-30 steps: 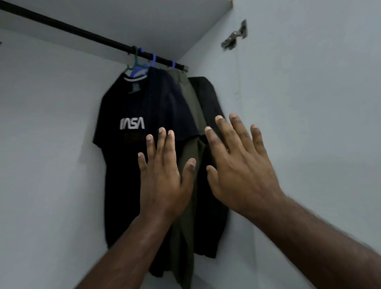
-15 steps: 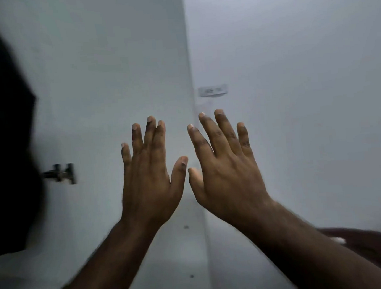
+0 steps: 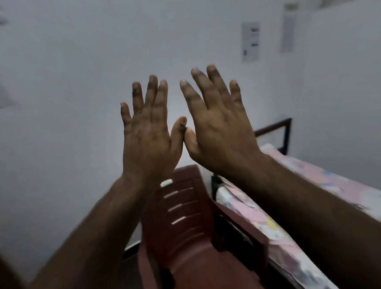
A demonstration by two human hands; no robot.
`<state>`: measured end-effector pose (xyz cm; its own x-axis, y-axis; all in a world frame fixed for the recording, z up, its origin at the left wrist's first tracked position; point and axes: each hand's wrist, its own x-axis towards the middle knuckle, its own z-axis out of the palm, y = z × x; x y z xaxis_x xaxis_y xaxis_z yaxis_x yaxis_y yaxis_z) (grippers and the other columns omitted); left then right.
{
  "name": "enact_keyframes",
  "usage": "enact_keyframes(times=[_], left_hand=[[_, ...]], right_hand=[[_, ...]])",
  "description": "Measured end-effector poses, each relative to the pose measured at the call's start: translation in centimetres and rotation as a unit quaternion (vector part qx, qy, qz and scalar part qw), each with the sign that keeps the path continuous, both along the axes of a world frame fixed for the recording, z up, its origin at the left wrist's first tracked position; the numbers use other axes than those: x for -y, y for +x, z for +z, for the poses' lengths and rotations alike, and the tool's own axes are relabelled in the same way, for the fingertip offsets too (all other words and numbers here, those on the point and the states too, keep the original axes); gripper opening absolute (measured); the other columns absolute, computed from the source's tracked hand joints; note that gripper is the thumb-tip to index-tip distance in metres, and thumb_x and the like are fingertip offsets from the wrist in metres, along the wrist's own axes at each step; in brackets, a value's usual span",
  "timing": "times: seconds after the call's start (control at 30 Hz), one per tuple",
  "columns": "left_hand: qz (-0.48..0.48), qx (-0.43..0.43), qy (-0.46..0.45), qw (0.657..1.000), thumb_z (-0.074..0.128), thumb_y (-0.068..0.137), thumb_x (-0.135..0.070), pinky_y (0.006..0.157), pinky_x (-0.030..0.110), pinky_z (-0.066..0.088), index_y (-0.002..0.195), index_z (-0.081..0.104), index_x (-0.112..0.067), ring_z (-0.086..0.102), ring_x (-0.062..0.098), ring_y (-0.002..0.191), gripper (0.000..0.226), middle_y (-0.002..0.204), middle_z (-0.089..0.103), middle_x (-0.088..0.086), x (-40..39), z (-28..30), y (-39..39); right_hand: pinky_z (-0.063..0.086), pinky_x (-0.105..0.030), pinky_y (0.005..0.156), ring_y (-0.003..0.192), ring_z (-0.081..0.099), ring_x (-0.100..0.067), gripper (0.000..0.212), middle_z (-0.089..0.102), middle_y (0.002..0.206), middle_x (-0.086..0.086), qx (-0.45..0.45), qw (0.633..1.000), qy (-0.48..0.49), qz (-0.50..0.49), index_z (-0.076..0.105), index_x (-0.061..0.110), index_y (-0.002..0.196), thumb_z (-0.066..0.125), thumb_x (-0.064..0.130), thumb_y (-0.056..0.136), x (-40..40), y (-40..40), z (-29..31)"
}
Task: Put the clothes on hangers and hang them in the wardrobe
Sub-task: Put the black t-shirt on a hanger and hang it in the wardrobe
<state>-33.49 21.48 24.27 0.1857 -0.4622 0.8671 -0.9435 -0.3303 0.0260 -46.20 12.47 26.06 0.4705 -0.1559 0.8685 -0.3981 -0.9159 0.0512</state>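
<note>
Dim, bluish, even light with little shadow. The pale painted wall [image 3: 68,85] is brightest just behind the raised hands. Motion blur softens the paper sheets [image 3: 251,41] far right; edges bow from the wide lens.

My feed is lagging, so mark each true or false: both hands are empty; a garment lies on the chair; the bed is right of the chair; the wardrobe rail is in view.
1. Both hands are empty: true. The left hand and right hand are raised with fingers straight.
2. A garment lies on the chair: false. Its seat is bare.
3. The bed is right of the chair: true.
4. The wardrobe rail is in view: false. Only a wall with papers shows.
</note>
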Motion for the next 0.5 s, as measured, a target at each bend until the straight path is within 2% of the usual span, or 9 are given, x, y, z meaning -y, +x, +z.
enact_keyframes(times=[0.3, 0.5], left_hand=[[-0.204, -0.041, 0.066, 0.976, 0.031, 0.105, -0.045, 0.124, 0.056, 0.004, 0.160, 0.019, -0.015, -0.001, 0.024, 0.156, 0.064, 0.169, 0.012, 0.003, 18.8, -6.8, -5.1], [-0.318, -0.055, 0.118, 0.939, 0.032, 0.104, -0.045, 0.123, 0.057, 0.005, 0.159, 0.023, -0.014, 0.001, 0.025, 0.156, 0.064, 0.168, 0.014, 0.003, 28.2, -11.6, -10.0]], right_hand=[[0.021, -0.060, 0.119, 0.151, 0.021, -0.035, 0.064, 0.033, 0.159, -0.016, -0.015, 0.980, 0.050, -0.192, 0.042, 0.007, 0.149, 0.054, 0.021, 0.088, 13.1, -7.1, -6.5], [0.023, -0.060, 0.117, 0.150, 0.024, -0.034, 0.061, 0.036, 0.158, -0.015, -0.027, 0.936, 0.100, -0.336, 0.043, 0.008, 0.147, 0.055, 0.021, 0.089, 18.8, -11.8, -11.6]])
